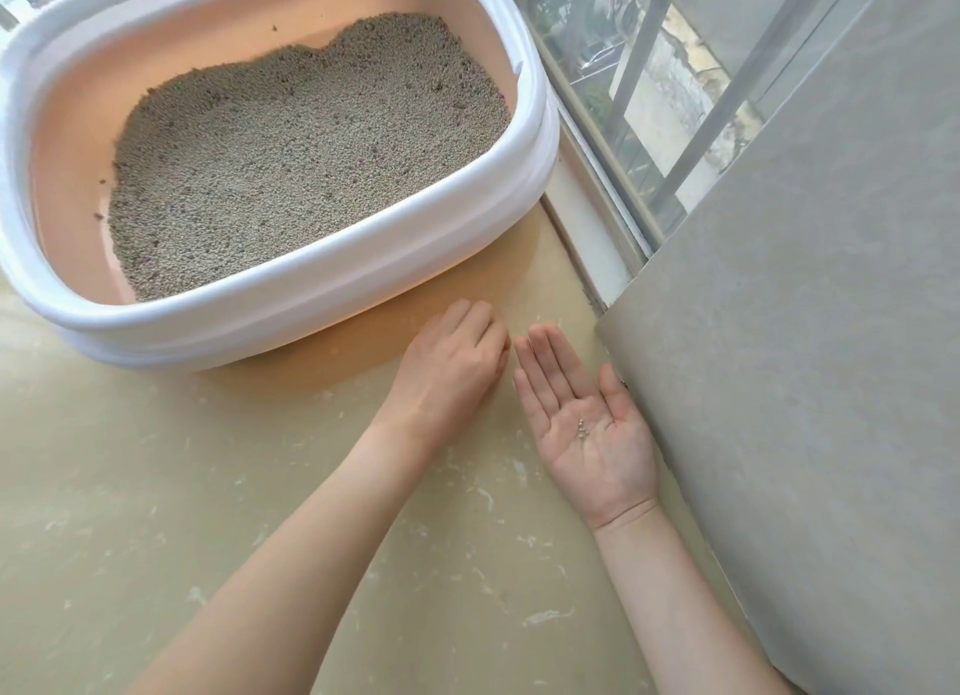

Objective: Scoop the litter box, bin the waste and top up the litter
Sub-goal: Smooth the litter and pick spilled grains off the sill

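Litter box (291,299) sits far left on the floor (260,512), granules looking clean; right hand (587,419) lies flat, palm up, cupping stray grains (582,428); left hand (452,362) curls knuckles-up beside it, grip unclear; probably final tidying remains.

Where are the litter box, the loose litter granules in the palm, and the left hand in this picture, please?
litter box (291,310): head view, on its white front rim.
litter granules (582,428): head view, on the small cluster lying in the upturned right palm.
left hand (449,364): head view, on the back of the hand, knuckles up, on the floor.
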Motion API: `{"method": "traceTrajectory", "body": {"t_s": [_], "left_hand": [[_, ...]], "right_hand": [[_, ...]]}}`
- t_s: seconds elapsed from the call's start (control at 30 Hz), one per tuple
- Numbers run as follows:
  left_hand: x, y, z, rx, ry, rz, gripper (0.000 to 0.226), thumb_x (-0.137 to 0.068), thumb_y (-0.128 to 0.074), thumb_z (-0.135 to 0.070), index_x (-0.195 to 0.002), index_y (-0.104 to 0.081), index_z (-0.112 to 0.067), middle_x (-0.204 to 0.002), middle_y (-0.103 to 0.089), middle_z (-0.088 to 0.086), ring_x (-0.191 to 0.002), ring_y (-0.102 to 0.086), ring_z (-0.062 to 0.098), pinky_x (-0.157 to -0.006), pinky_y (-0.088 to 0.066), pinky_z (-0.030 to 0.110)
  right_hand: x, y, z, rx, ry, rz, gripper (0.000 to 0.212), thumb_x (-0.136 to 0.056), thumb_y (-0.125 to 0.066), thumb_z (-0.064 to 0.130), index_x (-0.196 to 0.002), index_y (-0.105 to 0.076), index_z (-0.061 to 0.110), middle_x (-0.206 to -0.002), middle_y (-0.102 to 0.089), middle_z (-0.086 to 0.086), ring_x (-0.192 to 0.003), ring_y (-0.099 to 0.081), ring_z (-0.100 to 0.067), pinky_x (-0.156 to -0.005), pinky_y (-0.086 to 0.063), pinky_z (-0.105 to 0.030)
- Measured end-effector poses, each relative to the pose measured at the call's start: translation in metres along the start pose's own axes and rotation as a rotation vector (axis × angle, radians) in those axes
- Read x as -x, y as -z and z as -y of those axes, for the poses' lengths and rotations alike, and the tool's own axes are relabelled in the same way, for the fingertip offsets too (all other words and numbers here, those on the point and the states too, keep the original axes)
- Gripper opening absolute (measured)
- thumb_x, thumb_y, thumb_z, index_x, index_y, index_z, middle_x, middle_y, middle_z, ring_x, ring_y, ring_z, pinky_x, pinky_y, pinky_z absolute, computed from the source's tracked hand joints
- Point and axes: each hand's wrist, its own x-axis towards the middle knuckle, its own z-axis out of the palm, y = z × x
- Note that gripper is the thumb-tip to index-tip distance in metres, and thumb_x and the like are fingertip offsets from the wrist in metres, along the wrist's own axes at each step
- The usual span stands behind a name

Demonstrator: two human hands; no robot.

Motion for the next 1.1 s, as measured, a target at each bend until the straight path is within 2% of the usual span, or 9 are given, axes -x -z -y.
{"method": "traceTrajectory", "body": {"t_s": [0.17,0.27,0.37,0.47,0.63,0.73,0.8,0.93,1.1], "left_hand": [[-0.002,0.002,-0.002,-0.026,0.085,0.045,0.017,-0.084,-0.047,-0.017,-0.073,-0.058,-0.009,-0.072,-0.051,0.01,-0.068,-0.052,0.03,-0.061,-0.032,0.034],[-0.006,0.003,-0.003,-0.068,0.094,0.079,0.008,-0.079,-0.062,-0.008,-0.072,-0.058,-0.009,-0.071,-0.051,0.01,-0.066,-0.052,0.03,-0.054,-0.038,0.036],[-0.013,0.006,-0.007,-0.071,0.178,0.113,0.022,-0.065,-0.079,-0.001,-0.067,-0.058,-0.007,-0.065,-0.052,0.011,-0.059,-0.053,0.03,-0.045,-0.043,0.032],[-0.018,0.005,-0.01,-0.135,0.208,0.153,0.03,-0.051,-0.084,0.001,-0.062,-0.057,-0.007,-0.06,-0.05,0.01,-0.053,-0.051,0.027,-0.042,-0.035,0.025],[-0.014,-0.003,-0.009,-0.309,0.096,0.267,0.019,-0.063,-0.076,-0.003,-0.068,-0.058,-0.01,-0.063,-0.048,0.007,-0.06,-0.048,0.025,-0.049,-0.025,0.03],[-0.013,0.012,-0.016,-0.035,0.219,0.059,0.013,-0.074,-0.068,0.003,-0.073,-0.056,-0.003,-0.068,-0.049,0.014,-0.06,-0.049,0.028,-0.051,-0.04,0.035],[-0.011,0.031,-0.037,0.205,0.282,-0.066,0.006,-0.085,-0.05,0.002,-0.081,-0.053,-0.002,-0.077,-0.049,0.017,-0.067,-0.048,0.029,-0.063,-0.039,0.037],[0.009,0.043,-0.085,0.322,0.142,0.016,0.007,-0.086,-0.055,-0.003,-0.079,-0.055,-0.004,-0.078,-0.049,0.014,-0.071,-0.047,0.028,-0.065,-0.037,0.037],[0.028,0.027,-0.085,0.314,0.153,-0.085,0.009,-0.086,-0.065,-0.006,-0.077,-0.065,-0.005,-0.069,-0.047,0.009,-0.065,-0.042,0.026,-0.056,-0.04,0.04]], "right_hand": [[0.001,0.0,0.0,0.02,0.002,-0.009,0.061,-0.101,-0.02,0.035,-0.141,-0.037,-0.007,-0.148,-0.037,-0.022,-0.143,-0.023,-0.029,-0.12,-0.012,-0.04],[0.001,0.001,0.0,0.013,0.001,-0.002,0.061,-0.101,-0.02,0.035,-0.142,-0.037,-0.007,-0.148,-0.037,-0.023,-0.143,-0.024,-0.03,-0.12,-0.012,-0.04],[0.001,0.0,-0.001,0.021,0.007,0.0,0.061,-0.102,-0.019,0.036,-0.141,-0.037,-0.007,-0.148,-0.037,-0.023,-0.142,-0.029,-0.033,-0.12,-0.013,-0.041],[0.001,0.0,-0.001,0.02,0.003,0.001,0.062,-0.102,-0.019,0.036,-0.141,-0.037,-0.007,-0.147,-0.038,-0.023,-0.141,-0.03,-0.033,-0.12,-0.014,-0.041],[0.001,0.001,0.0,0.016,-0.004,-0.018,0.062,-0.101,-0.019,0.037,-0.141,-0.038,-0.007,-0.147,-0.038,-0.023,-0.141,-0.03,-0.034,-0.12,-0.014,-0.041],[0.001,-0.001,0.0,-0.016,-0.015,-0.032,0.062,-0.101,-0.02,0.037,-0.14,-0.039,-0.008,-0.147,-0.038,-0.024,-0.14,-0.031,-0.035,-0.12,-0.014,-0.042],[0.001,0.0,0.0,-0.024,-0.029,-0.039,0.06,-0.102,-0.024,0.037,-0.14,-0.039,-0.008,-0.146,-0.039,-0.025,-0.138,-0.035,-0.036,-0.12,-0.013,-0.042],[0.005,0.0,-0.002,0.073,-0.006,-0.029,0.057,-0.103,-0.026,0.035,-0.148,-0.026,0.0,-0.153,-0.031,-0.017,-0.142,-0.025,-0.025,-0.119,0.006,-0.029],[0.005,0.0,0.0,0.065,0.003,-0.037,0.053,-0.104,-0.026,0.028,-0.147,-0.028,-0.003,-0.153,-0.03,-0.019,-0.145,-0.02,-0.027,-0.12,-0.011,-0.037]]}}
